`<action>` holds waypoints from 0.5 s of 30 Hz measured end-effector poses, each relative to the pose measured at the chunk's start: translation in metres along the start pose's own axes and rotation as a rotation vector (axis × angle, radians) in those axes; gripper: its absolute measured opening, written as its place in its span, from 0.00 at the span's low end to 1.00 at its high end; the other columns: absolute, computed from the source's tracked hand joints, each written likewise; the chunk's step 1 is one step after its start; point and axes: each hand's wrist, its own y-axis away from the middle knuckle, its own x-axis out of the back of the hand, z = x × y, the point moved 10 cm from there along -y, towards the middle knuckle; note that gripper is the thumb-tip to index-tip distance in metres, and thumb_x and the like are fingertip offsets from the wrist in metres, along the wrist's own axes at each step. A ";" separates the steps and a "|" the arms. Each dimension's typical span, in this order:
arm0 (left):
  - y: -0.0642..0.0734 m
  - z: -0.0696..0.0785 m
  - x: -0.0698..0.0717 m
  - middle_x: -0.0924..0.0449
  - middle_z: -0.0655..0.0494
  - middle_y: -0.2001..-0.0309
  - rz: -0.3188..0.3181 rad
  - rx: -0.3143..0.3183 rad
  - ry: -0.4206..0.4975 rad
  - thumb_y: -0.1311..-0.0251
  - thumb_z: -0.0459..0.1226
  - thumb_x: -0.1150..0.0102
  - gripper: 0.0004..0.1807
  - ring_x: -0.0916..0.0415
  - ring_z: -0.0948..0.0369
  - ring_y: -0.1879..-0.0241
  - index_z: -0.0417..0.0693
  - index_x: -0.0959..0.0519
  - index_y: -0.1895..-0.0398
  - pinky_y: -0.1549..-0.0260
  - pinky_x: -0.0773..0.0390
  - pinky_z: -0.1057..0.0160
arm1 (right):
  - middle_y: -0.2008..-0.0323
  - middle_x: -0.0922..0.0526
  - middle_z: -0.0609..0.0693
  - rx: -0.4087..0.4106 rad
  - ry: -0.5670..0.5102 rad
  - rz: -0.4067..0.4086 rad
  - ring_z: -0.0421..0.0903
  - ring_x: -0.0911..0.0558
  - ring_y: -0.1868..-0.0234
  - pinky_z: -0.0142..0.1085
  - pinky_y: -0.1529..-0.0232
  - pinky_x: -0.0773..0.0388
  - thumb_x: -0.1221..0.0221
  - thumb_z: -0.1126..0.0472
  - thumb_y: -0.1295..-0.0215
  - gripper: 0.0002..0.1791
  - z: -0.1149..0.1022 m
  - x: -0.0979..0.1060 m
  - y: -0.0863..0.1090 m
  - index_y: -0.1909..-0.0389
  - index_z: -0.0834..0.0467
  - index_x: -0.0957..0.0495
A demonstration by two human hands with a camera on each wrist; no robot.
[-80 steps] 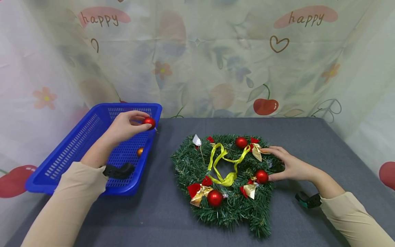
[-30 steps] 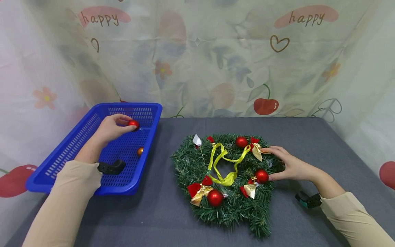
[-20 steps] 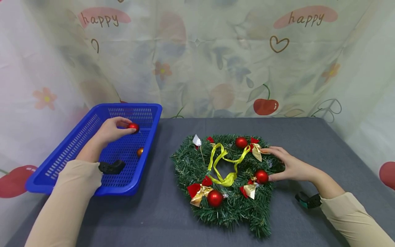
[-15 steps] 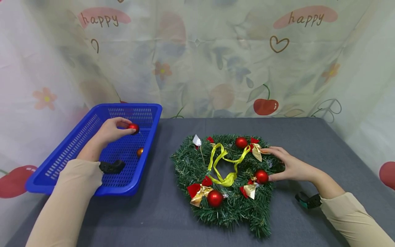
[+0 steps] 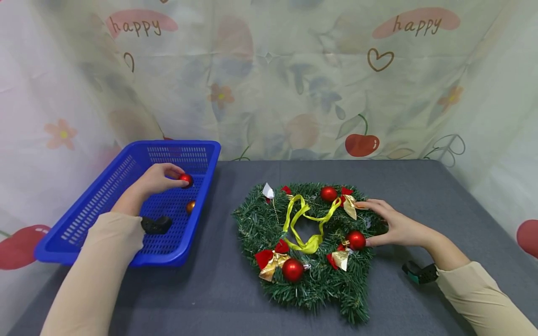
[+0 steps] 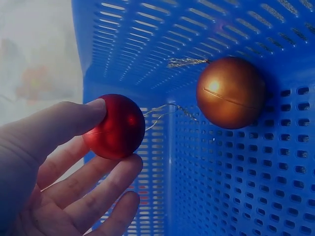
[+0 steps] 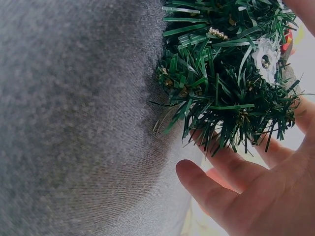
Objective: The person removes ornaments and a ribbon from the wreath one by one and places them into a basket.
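My left hand (image 5: 157, 181) pinches a red Christmas bauble (image 6: 117, 127) between thumb and fingers, inside the blue basket (image 5: 215, 145). A thin gold string trails from that bauble in the left wrist view. Close by, a gold bauble (image 6: 230, 93) lies against the basket wall. My right hand (image 5: 401, 227) rests at the right edge of the green wreath (image 5: 256, 219), with its thumb and fingers spread around the branches. In the right wrist view several fingertips (image 7: 189, 172) touch or nearly touch the needles; part of the hand is cut off.
The wreath carries red baubles (image 5: 293, 270), red and gold bows (image 5: 272, 262) and a yellow ribbon (image 5: 308, 245) across its middle hole. Grey cloth (image 5: 218, 289) covers the table. A printed curtain (image 5: 269, 93) hangs behind it.
My left hand has moved the red bauble left from near the basket's right rim, then lower and slightly right, closer to the gold bauble. The right hand and wreath have stayed put.
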 end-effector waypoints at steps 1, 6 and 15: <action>0.000 0.000 -0.001 0.28 0.30 0.47 -0.004 -0.001 -0.002 0.41 0.43 0.41 0.27 0.31 0.40 0.47 0.32 0.30 0.46 0.47 0.30 0.43 | 0.32 0.51 0.67 0.000 0.000 0.000 0.67 0.48 0.33 0.67 0.50 0.35 0.32 0.55 0.48 0.44 0.000 0.000 0.000 0.32 0.55 0.43; 0.000 -0.002 -0.004 0.28 0.30 0.46 -0.029 -0.001 -0.006 0.41 0.42 0.41 0.25 0.31 0.39 0.45 0.32 0.29 0.46 0.45 0.31 0.43 | 0.32 0.51 0.67 0.003 0.002 0.000 0.67 0.48 0.33 0.67 0.50 0.35 0.32 0.55 0.48 0.44 0.000 0.000 0.000 0.32 0.55 0.43; 0.001 -0.007 -0.011 0.29 0.29 0.47 -0.106 0.003 -0.014 0.40 0.42 0.43 0.25 0.31 0.38 0.47 0.32 0.30 0.46 0.46 0.30 0.41 | 0.32 0.51 0.67 0.005 0.003 -0.001 0.67 0.48 0.33 0.67 0.51 0.35 0.32 0.55 0.48 0.44 0.001 0.000 0.000 0.32 0.55 0.43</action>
